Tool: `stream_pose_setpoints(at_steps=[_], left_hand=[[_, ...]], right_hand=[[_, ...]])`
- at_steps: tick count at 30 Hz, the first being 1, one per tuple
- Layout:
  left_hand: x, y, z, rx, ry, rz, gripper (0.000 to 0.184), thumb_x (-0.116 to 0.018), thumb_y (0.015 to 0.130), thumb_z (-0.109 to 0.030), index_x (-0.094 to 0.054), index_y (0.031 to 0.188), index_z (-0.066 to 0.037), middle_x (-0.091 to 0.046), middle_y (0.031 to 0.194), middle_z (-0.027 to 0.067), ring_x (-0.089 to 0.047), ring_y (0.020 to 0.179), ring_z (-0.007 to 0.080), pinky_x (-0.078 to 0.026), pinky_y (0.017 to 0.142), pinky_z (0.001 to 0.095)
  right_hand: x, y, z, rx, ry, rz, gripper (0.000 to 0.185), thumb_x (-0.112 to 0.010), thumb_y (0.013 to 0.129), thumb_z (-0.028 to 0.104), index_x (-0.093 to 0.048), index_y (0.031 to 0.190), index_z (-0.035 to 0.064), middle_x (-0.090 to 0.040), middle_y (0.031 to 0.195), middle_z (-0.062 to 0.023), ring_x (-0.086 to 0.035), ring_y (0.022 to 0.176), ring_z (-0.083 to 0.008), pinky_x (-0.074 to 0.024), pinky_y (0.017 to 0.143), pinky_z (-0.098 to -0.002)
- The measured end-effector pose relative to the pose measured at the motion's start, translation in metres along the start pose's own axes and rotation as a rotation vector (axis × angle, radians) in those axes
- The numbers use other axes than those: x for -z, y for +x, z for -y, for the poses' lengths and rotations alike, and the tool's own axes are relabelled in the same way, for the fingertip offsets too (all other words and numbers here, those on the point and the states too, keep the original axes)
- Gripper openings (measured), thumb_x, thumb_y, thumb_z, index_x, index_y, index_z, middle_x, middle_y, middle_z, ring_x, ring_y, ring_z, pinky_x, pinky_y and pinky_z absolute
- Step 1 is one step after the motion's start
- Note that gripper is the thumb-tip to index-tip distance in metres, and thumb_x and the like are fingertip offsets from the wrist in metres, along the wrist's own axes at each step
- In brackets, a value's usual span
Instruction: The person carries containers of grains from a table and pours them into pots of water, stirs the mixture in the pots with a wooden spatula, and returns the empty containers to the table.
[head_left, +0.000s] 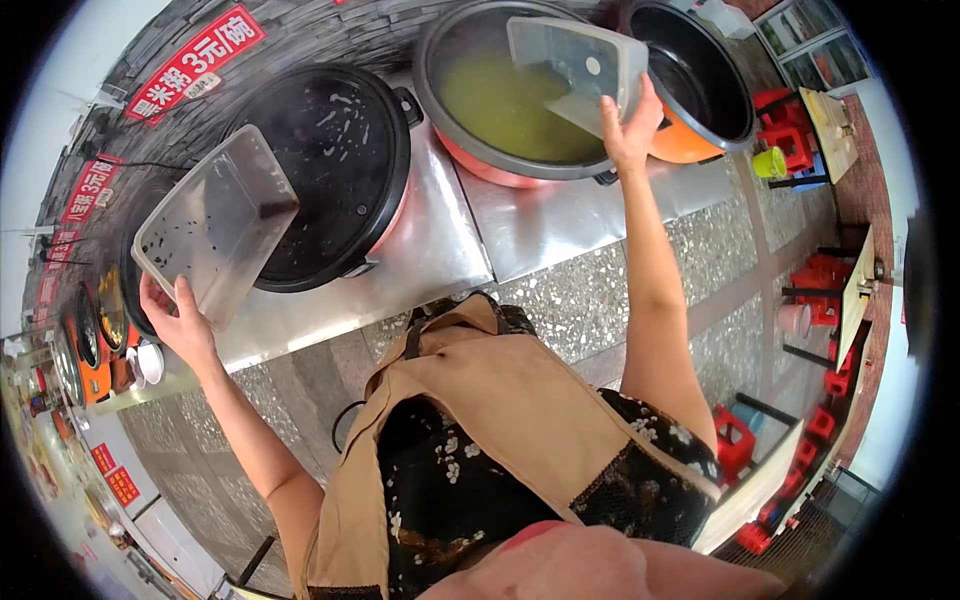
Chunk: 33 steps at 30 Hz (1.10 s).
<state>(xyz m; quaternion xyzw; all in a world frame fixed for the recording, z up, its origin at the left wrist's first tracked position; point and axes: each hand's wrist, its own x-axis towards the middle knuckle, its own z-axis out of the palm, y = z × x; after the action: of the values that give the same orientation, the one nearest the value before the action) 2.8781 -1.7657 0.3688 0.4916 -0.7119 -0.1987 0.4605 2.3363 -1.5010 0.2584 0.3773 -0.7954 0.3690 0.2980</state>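
My left hand [181, 322] grips the lower edge of a clear plastic container [226, 222], with dark grains stuck to its inside. It is held tilted beside a large pot with a black lid [335, 170]. In my right hand [632, 128] is a second translucent plastic container [600, 62], tipped over a wide cooker pot [440, 125]. Yellow-green liquid [500, 110] fills that pot. Fingers of both hands are closed on the containers' walls. Whether anything remains in the right container is hard to make out.
An orange cooker with a black inner pot [712, 85] stands at the right. The pots sit on a steel counter [530, 225]. More cookers [88, 335] and white bowls [148, 365] line the far left. Red stools [785, 135] and tables [830, 130] are on the right.
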Motion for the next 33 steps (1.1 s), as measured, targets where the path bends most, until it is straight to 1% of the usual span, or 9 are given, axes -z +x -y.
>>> stream_pose_setpoints(at_steps=[2, 7, 10, 15, 19, 21, 28, 31, 33], left_hand=[[0.004, -0.003, -0.001, 0.034, 0.007, 0.000, 0.049, -0.061, 0.085, -0.017, -0.042, 0.126, 0.002, -0.052, 0.112, 0.0100, -0.050, 0.101, 0.0174, -0.042, 0.086, 0.0309], [0.016, -0.013, 0.006, 0.019, 0.026, -0.023, 0.049, -0.061, 0.085, -0.017, -0.042, 0.127, 0.001, -0.052, 0.113, 0.0105, -0.050, 0.102, 0.0176, -0.042, 0.085, 0.0305], [0.020, -0.015, 0.006, 0.026, 0.068, -0.026, 0.050, -0.061, 0.085, -0.017, -0.041, 0.127, 0.002, -0.052, 0.114, 0.0110, -0.050, 0.103, 0.0180, -0.042, 0.086, 0.0306], [0.019, -0.016, 0.006, 0.031, 0.054, -0.017, 0.051, -0.061, 0.085, -0.018, -0.041, 0.127, 0.002, -0.052, 0.113, 0.0121, -0.050, 0.103, 0.0188, -0.041, 0.087, 0.0314], [0.019, -0.013, -0.001, 0.039, 0.055, -0.032, 0.051, -0.061, 0.085, -0.019, -0.041, 0.127, 0.002, -0.052, 0.113, 0.0128, -0.051, 0.102, 0.0194, -0.041, 0.088, 0.0321], [0.018, -0.012, -0.003, 0.049, 0.023, -0.040, 0.051, -0.061, 0.085, -0.019, -0.041, 0.127, 0.002, -0.052, 0.113, 0.0129, -0.051, 0.102, 0.0195, -0.041, 0.088, 0.0322], [0.012, -0.004, -0.007, 0.078, 0.014, -0.028, 0.050, -0.061, 0.085, -0.019, -0.042, 0.126, 0.003, -0.052, 0.112, 0.0125, -0.051, 0.101, 0.0193, -0.040, 0.088, 0.0315], [0.013, -0.002, -0.001, 0.068, 0.000, -0.019, 0.050, -0.061, 0.085, -0.020, -0.042, 0.126, 0.003, -0.053, 0.112, 0.0122, -0.050, 0.101, 0.0188, -0.040, 0.088, 0.0314], [0.011, -0.005, 0.004, 0.073, -0.012, -0.016, 0.050, -0.061, 0.085, -0.020, -0.042, 0.126, 0.003, -0.053, 0.111, 0.0120, -0.050, 0.100, 0.0187, -0.040, 0.088, 0.0314]], right_hand=[[0.000, -0.003, -0.004, -0.093, 0.093, -0.031, 0.075, -0.061, 0.082, 0.041, -0.029, 0.134, -0.0033, -0.040, 0.127, -0.0241, -0.038, 0.116, -0.0376, -0.0305, 0.098, -0.0449], [-0.017, -0.007, -0.023, -0.246, 0.436, -0.120, 0.069, -0.055, 0.088, 0.038, -0.027, 0.134, -0.0053, -0.037, 0.130, -0.0213, -0.038, 0.118, -0.0312, -0.0294, 0.101, -0.0413], [-0.022, -0.006, -0.016, -0.303, 0.542, -0.133, 0.065, -0.051, 0.091, 0.034, -0.023, 0.135, -0.0034, -0.039, 0.126, -0.0172, -0.043, 0.112, -0.0251, -0.0349, 0.096, -0.0374], [-0.036, 0.000, -0.008, -0.602, 0.901, -0.233, 0.061, -0.047, 0.093, 0.034, -0.018, 0.137, 0.0036, -0.043, 0.119, -0.0118, -0.047, 0.096, -0.0176, -0.0427, 0.079, -0.0311], [-0.037, 0.009, -0.005, -0.558, 0.916, -0.232, 0.062, -0.046, 0.093, 0.037, -0.019, 0.137, 0.0033, -0.044, 0.117, -0.0121, -0.047, 0.094, -0.0171, -0.0426, 0.078, -0.0315], [-0.031, 0.016, -0.004, -0.526, 0.849, -0.238, 0.063, -0.049, 0.092, 0.041, -0.019, 0.135, 0.0061, -0.051, 0.107, -0.0130, -0.052, 0.087, -0.0184, -0.0463, 0.072, -0.0320], [-0.018, 0.029, -0.017, -0.520, 0.816, -0.264, 0.062, -0.048, 0.092, 0.041, -0.019, 0.135, 0.0064, -0.052, 0.108, -0.0134, -0.052, 0.088, -0.0193, -0.0457, 0.076, -0.0330], [-0.006, 0.033, -0.013, -0.530, 0.846, -0.264, 0.062, -0.048, 0.093, 0.039, -0.018, 0.135, 0.0053, -0.050, 0.111, -0.0134, -0.051, 0.093, -0.0202, -0.0438, 0.082, -0.0335], [0.005, 0.035, -0.012, -0.363, 0.692, -0.234, 0.068, -0.049, 0.091, 0.040, -0.019, 0.136, -0.0011, -0.042, 0.119, -0.0150, -0.045, 0.105, -0.0219, -0.0377, 0.091, -0.0351]])
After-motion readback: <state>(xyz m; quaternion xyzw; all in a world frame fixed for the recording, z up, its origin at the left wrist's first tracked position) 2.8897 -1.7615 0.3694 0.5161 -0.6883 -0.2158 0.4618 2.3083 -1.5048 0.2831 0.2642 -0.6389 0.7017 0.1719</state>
